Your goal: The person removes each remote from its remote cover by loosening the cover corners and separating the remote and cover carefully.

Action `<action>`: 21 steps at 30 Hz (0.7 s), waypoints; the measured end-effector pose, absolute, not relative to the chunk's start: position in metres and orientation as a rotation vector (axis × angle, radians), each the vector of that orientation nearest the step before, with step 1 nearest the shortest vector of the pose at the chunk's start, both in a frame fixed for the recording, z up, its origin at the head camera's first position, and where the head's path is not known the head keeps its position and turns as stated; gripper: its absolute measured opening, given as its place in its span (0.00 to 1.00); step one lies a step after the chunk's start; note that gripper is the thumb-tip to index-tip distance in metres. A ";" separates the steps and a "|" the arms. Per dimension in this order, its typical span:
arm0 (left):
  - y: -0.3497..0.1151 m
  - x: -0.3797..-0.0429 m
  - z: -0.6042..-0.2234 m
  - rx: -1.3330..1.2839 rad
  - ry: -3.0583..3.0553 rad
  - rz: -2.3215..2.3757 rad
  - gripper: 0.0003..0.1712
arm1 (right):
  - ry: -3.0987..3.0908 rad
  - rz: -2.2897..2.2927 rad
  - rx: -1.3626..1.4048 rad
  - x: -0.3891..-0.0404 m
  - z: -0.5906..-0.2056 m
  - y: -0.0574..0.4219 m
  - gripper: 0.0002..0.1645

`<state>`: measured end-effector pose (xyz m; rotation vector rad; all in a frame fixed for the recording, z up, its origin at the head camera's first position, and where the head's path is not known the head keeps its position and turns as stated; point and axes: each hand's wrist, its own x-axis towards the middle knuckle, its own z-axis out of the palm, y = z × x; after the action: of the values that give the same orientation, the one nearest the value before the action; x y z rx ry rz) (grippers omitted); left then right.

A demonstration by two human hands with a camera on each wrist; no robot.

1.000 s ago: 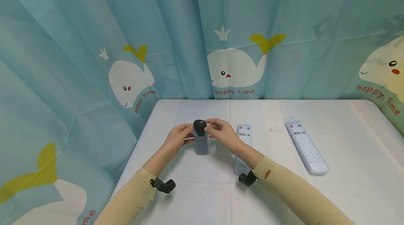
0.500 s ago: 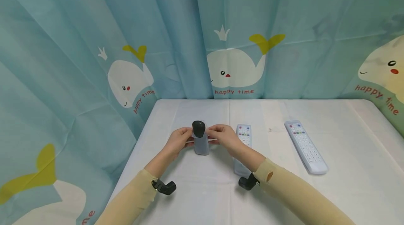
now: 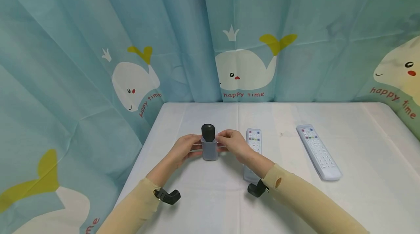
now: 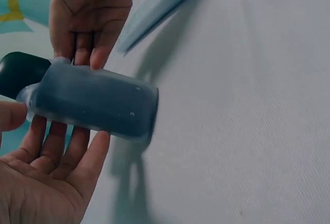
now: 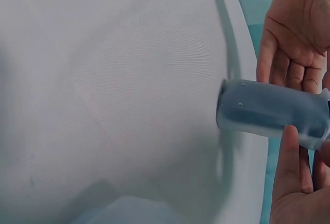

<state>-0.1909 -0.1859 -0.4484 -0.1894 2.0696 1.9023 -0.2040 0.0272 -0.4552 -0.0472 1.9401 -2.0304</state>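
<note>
A black remote (image 3: 208,132) stands nearly upright, its rounded end sticking out of a translucent silicone cover (image 3: 210,152). My left hand (image 3: 182,150) holds the cover's left side, thumb near the opening and fingers along its far face. From the other side my right hand (image 3: 233,143) grips the cover at its upper edge. In the left wrist view the dark body shows through the cover (image 4: 98,98), and the black end (image 4: 23,74) protrudes at the left. The right wrist view has the cover's closed end (image 5: 227,105) pointing over the table; the remote's buttons are hidden.
Beneath my right forearm lies a white remote (image 3: 253,141) in a clear cover, partly hidden. Another covered white remote (image 3: 319,152) lies slanted farther right. The white table (image 3: 367,197) meets a blue curtain (image 3: 183,37) with whale prints at its back and left.
Both hands have shifted lower along the cover. Half a second ago thin pale strips stretched outward at its sides; now they are out of sight. The other remotes have stayed put.
</note>
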 end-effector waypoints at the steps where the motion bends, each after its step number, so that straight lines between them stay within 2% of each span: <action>1: -0.185 -0.191 -0.448 -0.190 2.070 1.900 0.22 | 1.938 -2.037 -0.042 -0.204 -0.456 0.026 0.10; 12: -0.180 -0.191 -0.450 -0.240 2.127 1.924 0.12 | 1.874 -2.079 0.060 -0.199 -0.458 0.020 0.10; 21: -0.180 -0.186 -0.455 -0.231 2.185 1.919 0.10 | 1.984 -2.053 0.027 -0.193 -0.458 0.020 0.04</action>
<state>-0.1861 -0.1796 -0.4555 -0.2311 2.1847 1.9190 -0.1934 0.0203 -0.4579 0.0270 1.9839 -2.0526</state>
